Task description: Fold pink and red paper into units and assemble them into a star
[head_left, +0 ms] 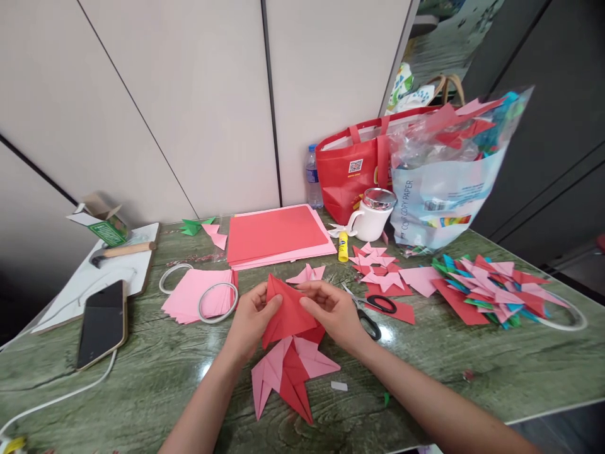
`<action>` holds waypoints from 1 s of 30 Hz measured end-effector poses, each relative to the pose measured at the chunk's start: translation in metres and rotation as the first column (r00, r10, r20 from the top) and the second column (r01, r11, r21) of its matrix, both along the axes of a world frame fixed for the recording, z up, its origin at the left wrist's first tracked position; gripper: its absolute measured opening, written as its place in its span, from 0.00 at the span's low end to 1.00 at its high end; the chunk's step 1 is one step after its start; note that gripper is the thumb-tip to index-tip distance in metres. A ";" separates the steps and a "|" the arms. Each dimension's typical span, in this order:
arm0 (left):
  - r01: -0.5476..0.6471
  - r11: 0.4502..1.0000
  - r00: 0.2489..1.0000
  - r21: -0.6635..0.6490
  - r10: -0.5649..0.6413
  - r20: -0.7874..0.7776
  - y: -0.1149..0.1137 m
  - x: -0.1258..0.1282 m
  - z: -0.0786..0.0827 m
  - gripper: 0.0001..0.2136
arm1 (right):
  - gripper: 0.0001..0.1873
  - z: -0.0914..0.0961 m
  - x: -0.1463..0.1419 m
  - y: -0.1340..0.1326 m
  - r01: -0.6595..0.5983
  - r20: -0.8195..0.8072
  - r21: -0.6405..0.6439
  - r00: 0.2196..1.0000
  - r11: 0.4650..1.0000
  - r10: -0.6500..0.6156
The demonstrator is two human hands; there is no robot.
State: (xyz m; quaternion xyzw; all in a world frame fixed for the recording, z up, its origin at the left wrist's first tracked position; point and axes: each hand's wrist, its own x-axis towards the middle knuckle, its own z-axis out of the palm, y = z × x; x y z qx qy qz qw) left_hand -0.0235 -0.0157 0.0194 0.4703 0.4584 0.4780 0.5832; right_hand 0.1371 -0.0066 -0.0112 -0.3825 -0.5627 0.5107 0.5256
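My left hand [250, 318] and my right hand [333, 309] both pinch a folded piece of red paper [287, 312], held just above the green marbled table [142, 378]. Under the hands lies a folded red and pink paper shape [288, 372] with pointed arms. A small folded pink piece [307, 273] rests just beyond my fingers. Black-handled scissors [371, 312] lie right beside my right hand.
Red and pink sheets [276, 236] are stacked ahead, pink squares [193, 293] with wire rings to the left, a phone [101, 323] further left. Folded paper stars [491, 290], a glue stick [343, 246], a white mug [373, 214], red bag [350, 170] and plastic bag [444, 183] fill the right.
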 end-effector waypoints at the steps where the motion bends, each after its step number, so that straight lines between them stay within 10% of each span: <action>1: 0.004 1.000 1.000 -0.004 -0.004 0.018 0.000 0.000 0.000 0.14 | 0.09 0.001 0.000 -0.001 -0.027 0.011 0.028 1.000 0.999 0.027; 14: 0.098 0.990 0.994 -0.104 -0.102 -0.034 -0.001 0.001 -0.006 0.17 | 0.03 -0.007 -0.003 0.001 -0.088 0.038 0.026 0.995 0.996 0.087; 30: 0.358 0.899 0.934 -0.253 -0.348 0.085 -0.005 -0.005 0.006 0.15 | 0.03 0.005 0.015 0.011 -0.269 0.265 0.436 0.950 0.859 0.163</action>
